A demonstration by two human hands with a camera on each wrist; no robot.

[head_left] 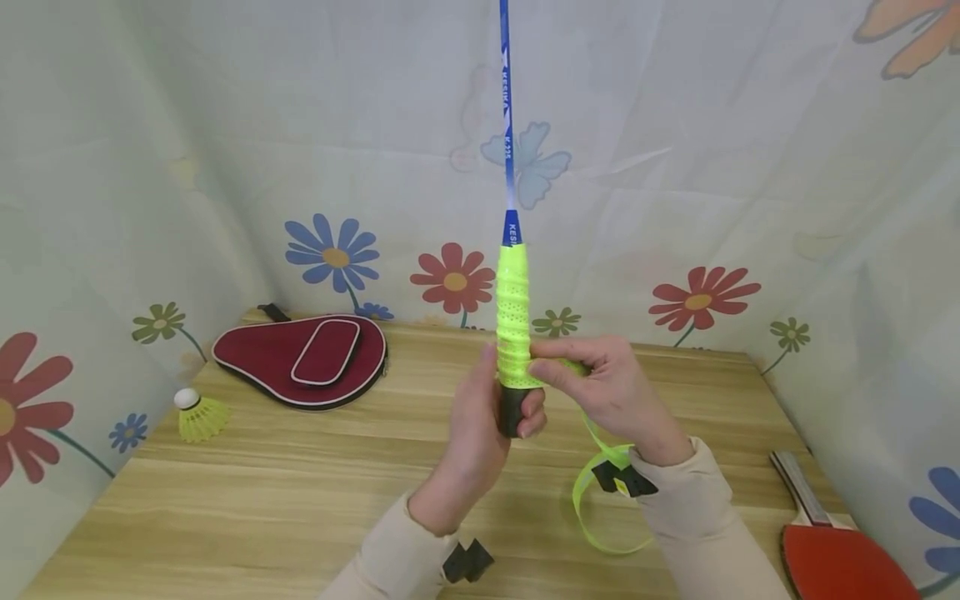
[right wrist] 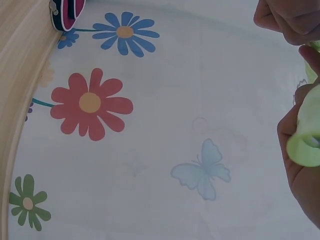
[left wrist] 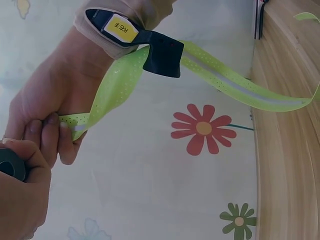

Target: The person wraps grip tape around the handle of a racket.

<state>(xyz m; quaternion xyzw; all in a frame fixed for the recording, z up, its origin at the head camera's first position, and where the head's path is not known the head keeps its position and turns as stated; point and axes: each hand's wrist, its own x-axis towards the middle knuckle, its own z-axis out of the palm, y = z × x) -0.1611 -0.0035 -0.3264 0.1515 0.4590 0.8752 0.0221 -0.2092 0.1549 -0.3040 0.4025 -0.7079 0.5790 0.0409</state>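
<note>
- Head view: left hand grips the dark butt of a blue-shafted racket, which stands nearly upright at centre, above the surface.
- Same view: right hand pinches yellow-green tape beside the lower handle; tape wraps the handle from the blue cone down to the butt. Loose length loops below the right wrist.
- Also there: maroon case and shuttlecock at left; red paddle at lower right; floral cloth behind.
- Left wrist view: round end of the butt within the left hand's curled fingers; right hand near it, tape running out from between its bent fingers, past a black wrist device, toward the surface.
- Right wrist view: hands cut off at right edge, pale green tape beside them, blurred; finger contact cannot be told here.
</note>
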